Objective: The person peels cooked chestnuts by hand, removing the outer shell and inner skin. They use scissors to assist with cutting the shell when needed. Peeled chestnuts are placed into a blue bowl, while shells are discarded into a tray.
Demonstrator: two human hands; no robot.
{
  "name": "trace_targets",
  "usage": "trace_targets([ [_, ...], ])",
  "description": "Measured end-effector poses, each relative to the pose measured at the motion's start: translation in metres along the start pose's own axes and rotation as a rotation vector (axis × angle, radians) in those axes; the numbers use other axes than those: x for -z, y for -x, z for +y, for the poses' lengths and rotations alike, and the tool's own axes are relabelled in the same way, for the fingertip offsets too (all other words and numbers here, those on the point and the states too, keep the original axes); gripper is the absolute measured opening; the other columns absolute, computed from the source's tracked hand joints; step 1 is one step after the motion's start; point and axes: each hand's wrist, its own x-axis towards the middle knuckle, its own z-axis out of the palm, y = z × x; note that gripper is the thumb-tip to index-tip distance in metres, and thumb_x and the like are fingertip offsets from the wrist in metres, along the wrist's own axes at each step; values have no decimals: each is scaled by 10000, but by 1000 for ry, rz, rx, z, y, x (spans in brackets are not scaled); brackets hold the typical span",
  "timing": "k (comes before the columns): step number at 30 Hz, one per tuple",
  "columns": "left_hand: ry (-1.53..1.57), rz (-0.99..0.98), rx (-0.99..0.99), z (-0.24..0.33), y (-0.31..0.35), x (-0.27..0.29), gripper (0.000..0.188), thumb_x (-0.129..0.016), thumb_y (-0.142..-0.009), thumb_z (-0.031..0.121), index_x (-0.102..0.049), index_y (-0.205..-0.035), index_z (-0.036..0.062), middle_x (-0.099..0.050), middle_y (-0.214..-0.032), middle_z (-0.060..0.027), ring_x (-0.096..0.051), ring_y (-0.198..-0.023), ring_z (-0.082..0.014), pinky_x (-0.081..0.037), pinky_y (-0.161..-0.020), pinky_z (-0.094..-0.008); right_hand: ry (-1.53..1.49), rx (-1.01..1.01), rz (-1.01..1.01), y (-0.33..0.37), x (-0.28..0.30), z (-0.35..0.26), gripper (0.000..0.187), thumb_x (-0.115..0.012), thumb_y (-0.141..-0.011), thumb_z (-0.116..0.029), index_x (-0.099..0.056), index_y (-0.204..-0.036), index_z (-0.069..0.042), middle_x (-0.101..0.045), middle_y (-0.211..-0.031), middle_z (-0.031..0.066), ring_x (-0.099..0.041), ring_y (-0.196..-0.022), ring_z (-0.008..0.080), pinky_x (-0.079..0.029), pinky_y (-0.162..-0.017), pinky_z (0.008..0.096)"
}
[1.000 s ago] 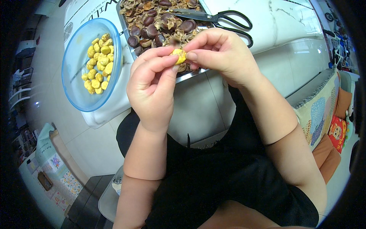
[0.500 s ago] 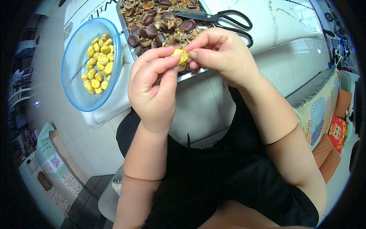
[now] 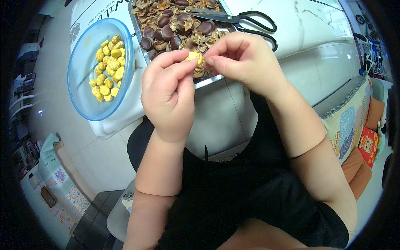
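Note:
A peeled yellow chestnut is pinched between the thumb and fingers of my left hand, above the near edge of a metal tray. Close at its right side, my right hand has thumb and index finger pressed together; whatever is between their tips is too small to make out. Brown chestnuts in their shells lie in the tray among many dry, empty shell pieces. Black-handled scissors rest across the tray's right side, blades pointing left.
To the left, a clear bowl with a blue rim holds several peeled yellow chestnuts. Bowl and tray stand on a white marble-patterned table cover. A sofa with patterned cloth and cushions is at the right.
My right fingertips have shifted slightly right, away from the chestnut. The chestnut has turned and risen a little in my left fingers. Bowl, tray and scissors stay in place.

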Motion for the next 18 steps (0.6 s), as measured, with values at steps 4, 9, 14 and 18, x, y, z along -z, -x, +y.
trace_targets([
  [4, -65, -14, -37, 2, 1, -1, 158, -674, -760, -81, -693, -884, 16, -655, -1007, -103, -620, -923, -205, -495, -820, -287, 100, 24, 26, 0, 1, -1, 114, -696, -778, -120, -691, -798, -8, -662, -716, 56, -605, -643, 100, -501, -615, 252],
  [9, -80, -53, -42, 0, 2, 0, 148, -670, -769, -80, -691, -880, 16, -651, -1014, -104, -619, -926, -200, -495, -818, -285, 196, 82, 16, 0, 0, -4, 87, -677, -767, -92, -648, -768, -11, -620, -694, 28, -576, -631, 80, -479, -592, 231],
  [14, 166, -55, 131, -2, 4, 0, 150, -641, -790, -94, -672, -904, -2, -627, -1068, -119, -612, -950, -184, -501, -832, -285, 208, 90, -13, 0, 1, -4, 71, -662, -789, -69, -608, -784, -24, -590, -729, -26, -535, -654, 29, -447, -572, 190],
  [18, 542, -55, 329, -7, 6, -2, 168, -611, -803, -109, -661, -936, -20, -601, -1113, -133, -604, -962, -168, -503, -851, -283, 195, 75, 23, -2, 3, 1, 63, -653, -806, -66, -608, -800, -22, -591, -740, -24, -534, -658, 33, -450, -583, 194],
])
